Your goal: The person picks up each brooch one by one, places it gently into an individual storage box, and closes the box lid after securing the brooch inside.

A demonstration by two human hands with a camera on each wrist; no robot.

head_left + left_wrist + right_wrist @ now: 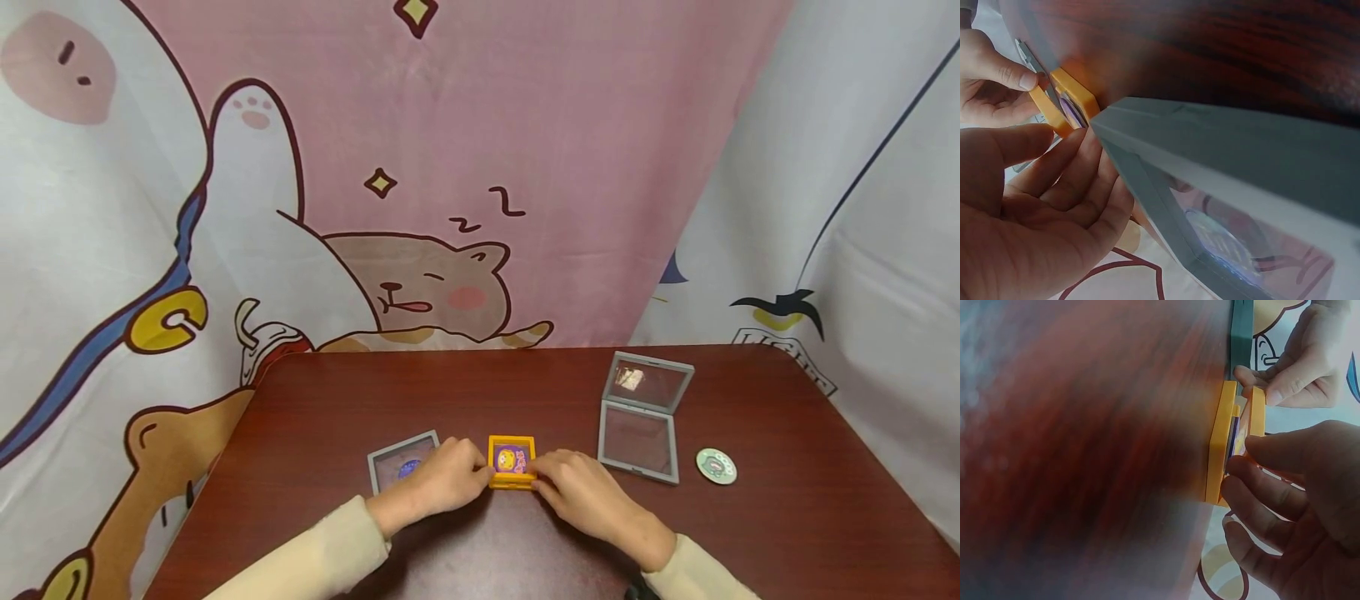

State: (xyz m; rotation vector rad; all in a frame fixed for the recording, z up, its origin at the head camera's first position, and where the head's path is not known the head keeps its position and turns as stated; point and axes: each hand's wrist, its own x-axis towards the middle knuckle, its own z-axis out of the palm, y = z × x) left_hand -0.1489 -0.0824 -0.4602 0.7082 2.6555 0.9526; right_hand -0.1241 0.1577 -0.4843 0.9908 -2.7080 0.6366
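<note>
A small yellow display frame (512, 437) lies on the table between the two hands. Its clear-windowed lid (1258, 412) is raised at an angle from the base (1217, 450), leaving a narrow gap. Inside the frame sits a purple badge (511, 459) with a yellow figure. The left hand (452, 475) pinches the lid's left side, its other fingers loosely bent beside the base. From the right, the right hand (581, 492) grips the opposite side with thumb and fingertips. Close behind the left hand is a grey frame (381, 460) with a blue round badge (408, 468) in it.
Right of the hands, a larger grey frame (639, 475) stands with its lid (649, 383) hinged up. Beside it a round pale-green badge (716, 466) lies flat on the dark red-brown table (337, 383). A printed cartoon curtain (600, 167) hangs behind the table.
</note>
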